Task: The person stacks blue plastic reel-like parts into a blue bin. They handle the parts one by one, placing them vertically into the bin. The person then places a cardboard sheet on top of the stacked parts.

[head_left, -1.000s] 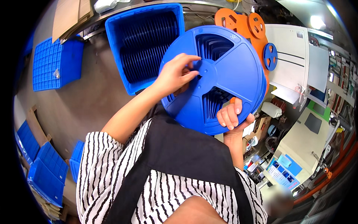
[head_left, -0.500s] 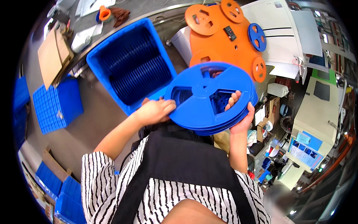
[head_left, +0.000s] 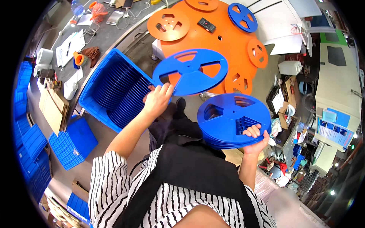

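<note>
My left hand (head_left: 158, 99) pinches the near left rim of a single blue plastic reel disc (head_left: 189, 67), which has three cut-out windows and is held up flat, slightly tilted. On the right, my right hand (head_left: 257, 139) grips a stack of similar blue reel discs (head_left: 224, 114), its fingers through one window and its thumb on the outer rim. The single disc is apart from the stack, up and to its left. To the left of both stands a blue plastic crate (head_left: 88, 99), filled with rows of blue discs standing on edge.
Ahead is a round orange turntable (head_left: 213, 47) carrying orange reels, a blue reel (head_left: 242, 17) and a black device (head_left: 206, 25). A grey workbench (head_left: 125, 28) with papers and tape runs along the left. An upturned blue crate (head_left: 72, 146) sits on the floor.
My left hand has lifted one disc off the stack and moved it up and left. My right hand with the stack has come lower and slightly right. The view has shifted.
</note>
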